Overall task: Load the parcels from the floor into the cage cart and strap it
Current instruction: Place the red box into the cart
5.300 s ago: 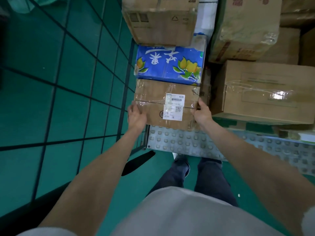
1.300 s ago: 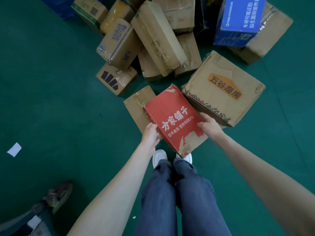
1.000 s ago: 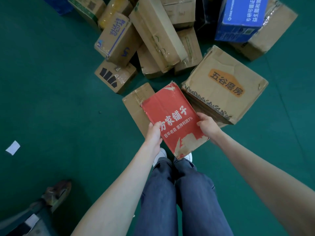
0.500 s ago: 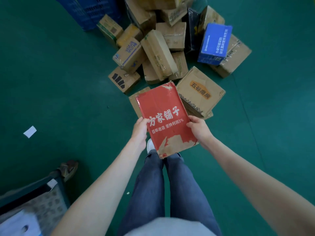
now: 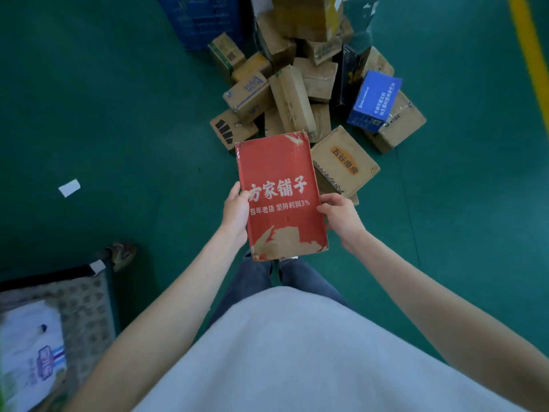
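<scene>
A flat red parcel [image 5: 282,196] is held up in the air over the green floor [image 5: 118,114], in front of the person's grey shirt and blue trouser legs, between both hands. The left hand [image 5: 236,214] has its grip on the parcel's left long edge, thumb lying on the red face; the right hand [image 5: 338,217] has its grip on the right long edge, fingers curled round it. The red face carries large pale characters, 方家铺子, and below them a smaller line, 百年老店 坚持利润3%; its print is torn away at the near end and at the far corner, baring brown card. Beyond the parcel, a heap of parcels [image 5: 297,93] lies on the floor. Nearest to the held one, just to its right, is a brown carton [image 5: 344,162] with an orange patch reading 五谷磨房. Further right a blue box [image 5: 375,99] with lines of white writing, too small to read, leans on a taped brown carton [image 5: 401,123]. At the heap's left side sits a small brown box with black slanted bars [image 5: 231,129], and behind it a box with blue printing [image 5: 249,92] that cannot be read. A blue crate [image 5: 202,22] stands at the far edge. A white scrap of paper [image 5: 69,187] lies alone on the floor to the left. In the near left corner the cage cart's studded base [image 5: 89,298] shows, with a white printed bag [image 5: 29,352] on it, blurred.
</scene>
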